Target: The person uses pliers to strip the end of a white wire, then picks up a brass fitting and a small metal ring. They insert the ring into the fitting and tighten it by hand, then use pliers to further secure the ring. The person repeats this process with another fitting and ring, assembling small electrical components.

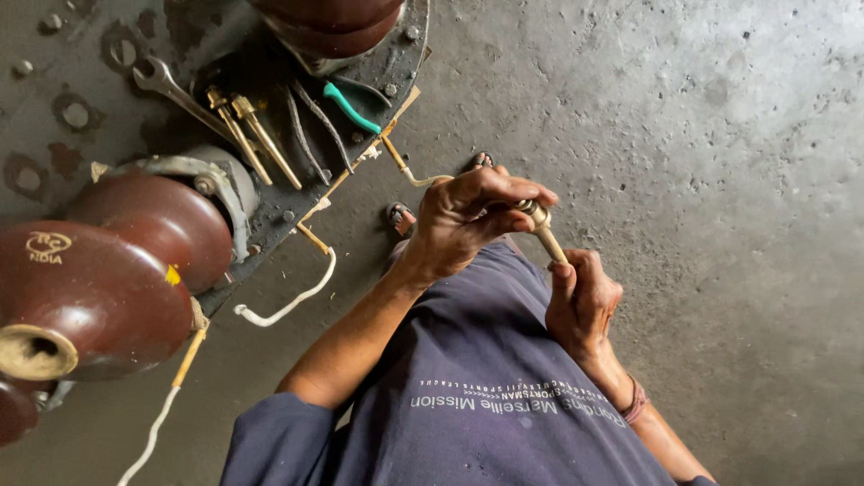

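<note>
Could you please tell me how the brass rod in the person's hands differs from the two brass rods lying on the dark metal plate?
The held brass rod is gripped at both ends, left hand at the top and right hand below; the two brass rods lie untouched on the dark metal plate. The held rod is mostly hidden by fingers; the two show nearly full length, side by side near a spanner. All are brass-coloured and slim.

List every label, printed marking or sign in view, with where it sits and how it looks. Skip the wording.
Pale round emblem with lettering under it: on the large brown ceramic insulator at the left edge.
Small yellow sticker: on the same insulator's right flank, tilted.
Light printed lettering: across the person's dark blue shirt, in rows, upside down in this view.
No packages, signs or screens are visible.
</note>
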### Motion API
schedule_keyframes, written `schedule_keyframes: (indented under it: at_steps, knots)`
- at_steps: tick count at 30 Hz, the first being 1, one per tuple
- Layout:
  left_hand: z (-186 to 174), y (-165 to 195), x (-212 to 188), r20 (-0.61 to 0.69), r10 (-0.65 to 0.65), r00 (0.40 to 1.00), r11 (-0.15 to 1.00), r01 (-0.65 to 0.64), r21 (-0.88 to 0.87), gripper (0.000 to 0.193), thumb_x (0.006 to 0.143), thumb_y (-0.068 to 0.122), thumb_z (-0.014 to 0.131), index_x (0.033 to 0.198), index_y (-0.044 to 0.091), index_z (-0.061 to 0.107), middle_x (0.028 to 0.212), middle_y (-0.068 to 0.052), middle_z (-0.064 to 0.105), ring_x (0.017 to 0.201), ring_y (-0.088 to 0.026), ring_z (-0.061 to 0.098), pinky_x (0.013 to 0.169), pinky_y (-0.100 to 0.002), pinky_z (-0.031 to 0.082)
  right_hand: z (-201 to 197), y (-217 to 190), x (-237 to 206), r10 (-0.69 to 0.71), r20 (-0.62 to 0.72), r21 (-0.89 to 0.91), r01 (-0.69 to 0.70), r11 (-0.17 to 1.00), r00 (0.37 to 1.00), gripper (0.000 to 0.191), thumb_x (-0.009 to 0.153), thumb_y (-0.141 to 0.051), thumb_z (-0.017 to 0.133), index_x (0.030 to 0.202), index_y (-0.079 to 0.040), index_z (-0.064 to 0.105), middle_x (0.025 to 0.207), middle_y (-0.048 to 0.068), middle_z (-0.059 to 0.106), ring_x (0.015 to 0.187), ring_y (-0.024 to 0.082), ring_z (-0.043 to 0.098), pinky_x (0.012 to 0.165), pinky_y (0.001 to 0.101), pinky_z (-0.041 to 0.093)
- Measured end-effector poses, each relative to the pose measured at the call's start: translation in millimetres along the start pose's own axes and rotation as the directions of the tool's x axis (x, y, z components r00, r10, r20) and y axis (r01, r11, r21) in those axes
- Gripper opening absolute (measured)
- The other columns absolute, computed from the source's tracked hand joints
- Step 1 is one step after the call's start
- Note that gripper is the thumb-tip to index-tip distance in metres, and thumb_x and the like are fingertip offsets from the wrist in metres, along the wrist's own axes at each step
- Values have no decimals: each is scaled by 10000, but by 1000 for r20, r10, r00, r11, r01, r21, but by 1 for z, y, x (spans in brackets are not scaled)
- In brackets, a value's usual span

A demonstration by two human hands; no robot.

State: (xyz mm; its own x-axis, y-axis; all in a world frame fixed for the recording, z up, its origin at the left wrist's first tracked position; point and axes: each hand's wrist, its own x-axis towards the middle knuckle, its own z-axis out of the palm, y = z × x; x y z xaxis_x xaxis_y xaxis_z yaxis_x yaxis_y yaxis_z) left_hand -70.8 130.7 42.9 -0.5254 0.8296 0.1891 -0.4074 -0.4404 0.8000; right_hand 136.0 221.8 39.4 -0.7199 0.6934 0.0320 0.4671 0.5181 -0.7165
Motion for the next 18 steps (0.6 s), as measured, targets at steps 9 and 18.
schedule_keyframes:
  at_steps: [9,18]
  knots:
    - [-4,-5,-9,-69,-40,997,999,38,-28,153,1017,45,735,1165,53,698,1161,-158,758,1009,-140,755,901,-264,618,-11,16,6,59,790,613,-782,-117,610,565,1156,-478,493,799,-41,500,644,-32,483,552,74,398,504,242,325]
    - [-19,-31,8,155,44,987,955,4,-297,117,1117,-61,577,1125,-32,690,1265,-215,721,1123,-263,719,1036,-404,598,10,14,28,272,520,473,-538,698,810,342,1123,-288,523,934,-3,528,648,97,488,603,149,437,604,321,397]
